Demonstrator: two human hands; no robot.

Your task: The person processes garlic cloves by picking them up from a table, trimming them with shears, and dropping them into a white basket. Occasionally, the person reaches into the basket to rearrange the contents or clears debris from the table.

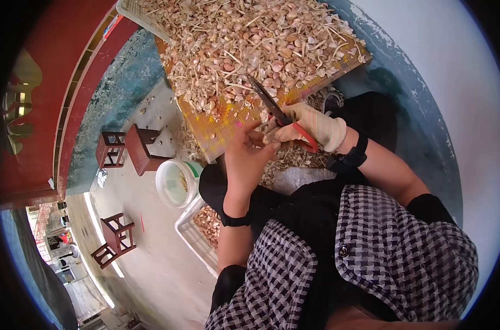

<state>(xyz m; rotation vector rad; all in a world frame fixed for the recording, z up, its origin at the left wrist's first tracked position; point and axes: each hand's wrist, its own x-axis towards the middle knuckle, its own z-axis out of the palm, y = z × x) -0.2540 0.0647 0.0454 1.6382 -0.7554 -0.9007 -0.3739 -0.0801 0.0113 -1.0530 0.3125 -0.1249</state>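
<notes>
My bare left hand has its fingers curled and its thumb touching the gloved fingertips; whatever small piece it pinches is too hidden to name. In a pale knitted glove, my right hand grips the scissors by their red handles, with the dark blades pointing up and left over the table edge. Beyond both hands lies a large heap of garlic cloves, husks and dry stalks on a yellow-brown patterned tabletop.
Left of my left arm are a white bucket and a white basket holding cloves. Small red-brown stools stand on the floor farther left. A clear plastic bag lies near my lap. A pale-and-teal wall rises at the right.
</notes>
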